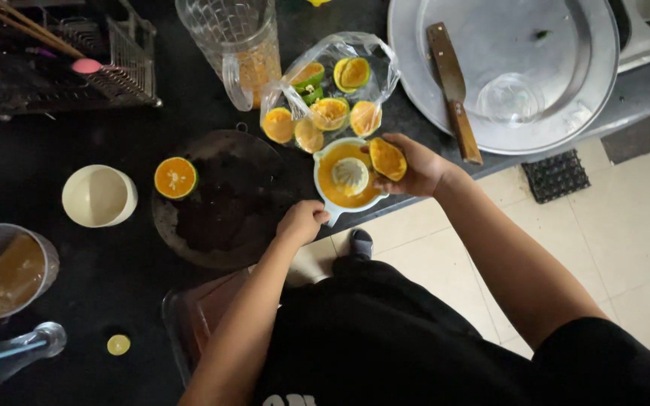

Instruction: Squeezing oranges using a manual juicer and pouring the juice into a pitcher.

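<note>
Left hand fingers curl around juicer handle; right hand grips squeezed orange half.

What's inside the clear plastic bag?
The clear plastic bag holds squeezed orange halves with green skins, their hollow sides mostly up. Any pieces underneath them are covered, so they can't be seen.

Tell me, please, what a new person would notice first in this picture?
First, the white juicer full of orange juice at the edge of the dark counter: the left hand grips its handle, and the right hand holds a squeezed orange half above it. Just behind lies a clear bag of spent halves; a cut orange half sits left on a round board.
</note>
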